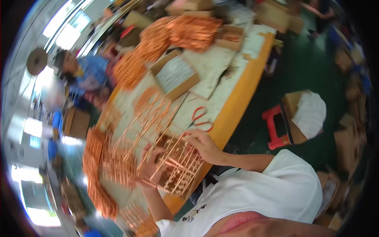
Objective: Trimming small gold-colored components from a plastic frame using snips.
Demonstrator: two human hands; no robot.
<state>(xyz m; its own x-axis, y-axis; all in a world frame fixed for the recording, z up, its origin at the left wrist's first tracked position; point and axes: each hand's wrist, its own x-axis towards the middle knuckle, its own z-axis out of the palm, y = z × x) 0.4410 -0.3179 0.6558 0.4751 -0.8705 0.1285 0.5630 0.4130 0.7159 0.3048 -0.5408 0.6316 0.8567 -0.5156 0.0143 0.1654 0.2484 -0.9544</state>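
Note:
In front of me is a lattice of thin copper-coloured rods (pixel 185 168), tilted, with a small brown box visible through and beside it. My right hand (pixel 203 146) is closed on its upper edge, fingertips bent over the rods. At its left side my left hand (pixel 152 164) grips the rods from beside and below; blur hides part of those fingers. Beyond the lattice, long loose copper-coloured rods (pixel 148 122) spread over the table. Past my right hand lies a pair of scissors with red-orange handles (pixel 203 123).
Large bundles of copper-coloured rods (pixel 193 33) pile along the table's far side, and another bundle (pixel 94 158) lines its left edge. An open cardboard box (pixel 177 75) holds small pale pieces. Across the table sits a person in blue (pixel 92 71). A red stool (pixel 272 128) stands right.

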